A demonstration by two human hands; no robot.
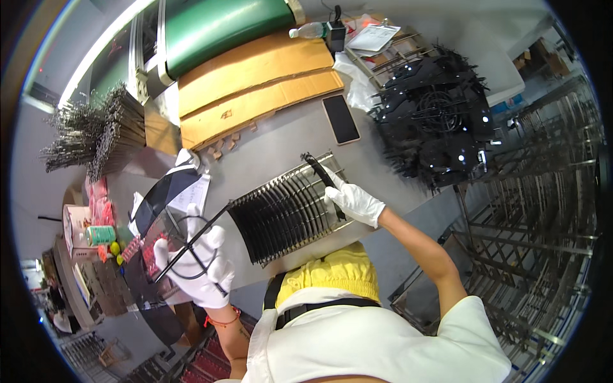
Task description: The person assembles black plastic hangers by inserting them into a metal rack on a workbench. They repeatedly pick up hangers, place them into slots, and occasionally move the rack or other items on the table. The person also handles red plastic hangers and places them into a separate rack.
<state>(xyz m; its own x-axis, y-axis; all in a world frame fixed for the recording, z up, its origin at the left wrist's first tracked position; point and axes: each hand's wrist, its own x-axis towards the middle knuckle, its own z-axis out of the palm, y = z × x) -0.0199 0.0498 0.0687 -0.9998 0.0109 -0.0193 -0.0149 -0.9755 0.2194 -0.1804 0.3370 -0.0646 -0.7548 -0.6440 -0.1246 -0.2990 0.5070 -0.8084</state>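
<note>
Both my hands wear white gloves. My left hand [207, 281] holds a black part [191, 245], a thin ring crossed by a long straight bar, off the table's near left side. Its fingers are partly spread around that part. My right hand [359, 203] closes on a black curved strip [317, 171] at the right end of a metal rack [329, 159]. Across the rack, many similar black curved strips [271, 217] stand side by side in a tight row. The fingertips of my right hand are partly hidden by the strip.
A phone [341, 119] lies beyond the rack. Black parts are heaped in a pile [434, 115] at the far right. Cardboard [255, 83] and a green roller belt [223, 29] are at the back. Metal rods [102, 127] stand bundled at left; metal racks [536, 191] fill the right.
</note>
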